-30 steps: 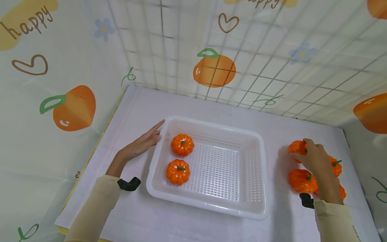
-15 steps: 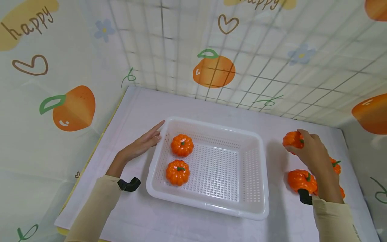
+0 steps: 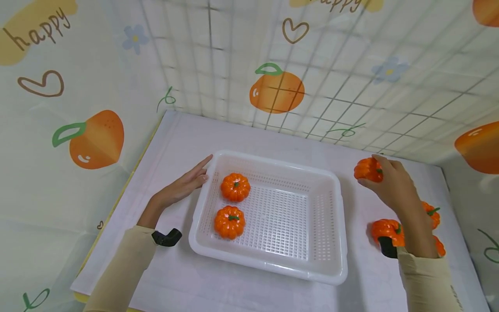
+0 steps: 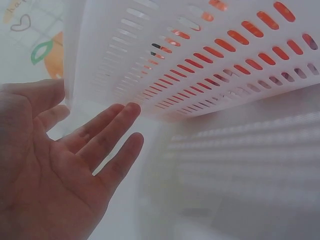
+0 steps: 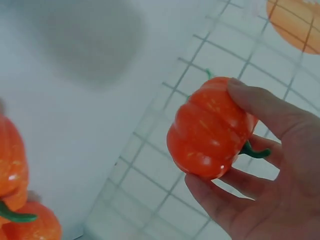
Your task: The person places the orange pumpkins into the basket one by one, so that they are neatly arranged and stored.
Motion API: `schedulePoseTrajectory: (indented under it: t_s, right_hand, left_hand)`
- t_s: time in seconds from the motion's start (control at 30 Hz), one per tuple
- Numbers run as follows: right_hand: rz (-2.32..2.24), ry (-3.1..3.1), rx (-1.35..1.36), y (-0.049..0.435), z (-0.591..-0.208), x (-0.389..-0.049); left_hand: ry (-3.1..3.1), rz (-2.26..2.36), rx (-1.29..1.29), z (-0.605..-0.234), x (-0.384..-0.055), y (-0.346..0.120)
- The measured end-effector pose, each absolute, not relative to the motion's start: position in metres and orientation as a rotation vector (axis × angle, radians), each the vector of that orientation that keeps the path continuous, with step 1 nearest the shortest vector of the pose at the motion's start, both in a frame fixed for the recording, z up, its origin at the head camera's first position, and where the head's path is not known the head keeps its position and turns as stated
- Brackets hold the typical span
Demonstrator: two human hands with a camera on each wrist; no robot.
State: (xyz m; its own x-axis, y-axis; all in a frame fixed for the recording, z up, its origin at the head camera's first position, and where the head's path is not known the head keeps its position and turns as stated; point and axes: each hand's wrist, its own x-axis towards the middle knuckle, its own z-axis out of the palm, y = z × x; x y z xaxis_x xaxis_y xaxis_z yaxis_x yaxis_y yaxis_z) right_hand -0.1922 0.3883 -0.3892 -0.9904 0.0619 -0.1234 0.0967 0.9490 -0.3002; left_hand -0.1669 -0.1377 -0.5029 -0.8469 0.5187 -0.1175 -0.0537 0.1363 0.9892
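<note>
My right hand (image 3: pixel 396 184) grips a small orange pumpkin (image 5: pixel 211 131) between thumb and fingers, its green stem turned toward the palm. It is held above the table, right of a white plastic basket (image 3: pixel 269 269). My left hand (image 3: pixel 186 184) rests against the basket's left end with fingers extended; the left wrist view shows those fingers (image 4: pixel 112 131) spread by the slotted wall. Inside the basket, two orange pumpkins stand at the left: an upper pumpkin (image 3: pixel 235 187) and a lower pumpkin (image 3: pixel 229 222).
Beneath the right forearm lie more pumpkins: one at the front (image 3: pixel 386 229) and others partly hidden, including a pumpkin (image 3: pixel 432 213) farther right. A white table (image 3: pixel 218 286) carries everything. Printed curtain walls (image 3: pixel 234 52) with a grid rise behind and at both sides.
The right hand has lifted the pumpkin from the group on the right and carried it up and toward the back left. My left hand and the basket stay put.
</note>
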Motion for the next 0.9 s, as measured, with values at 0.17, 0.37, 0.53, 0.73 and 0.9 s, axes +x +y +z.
schedulePoseTrajectory:
  t_s: [0.17,0.37,0.53,0.73,0.9]
  right_hand:
    - [-0.468,3.025,0.044,0.373,-0.381,-0.192]
    - [-0.493,3.044,-0.064,0.352,-0.369,-0.19]
    - [-0.516,3.045,-0.121,0.336,-0.362,-0.189]
    - [-0.52,3.046,-0.214,0.324,-0.355,-0.19]
    - [-0.513,3.03,-0.273,0.312,-0.35,-0.19]
  left_hand:
    - [1.985,1.759,0.458,-0.504,-0.168,-0.138]
    - [1.98,1.758,0.467,-0.503,-0.168,-0.139]
    - [1.981,1.762,0.476,-0.503,-0.168,-0.139]
    - [1.971,1.769,0.48,-0.503,-0.168,-0.139]
    - [1.973,1.769,0.481,-0.504,-0.168,-0.14]
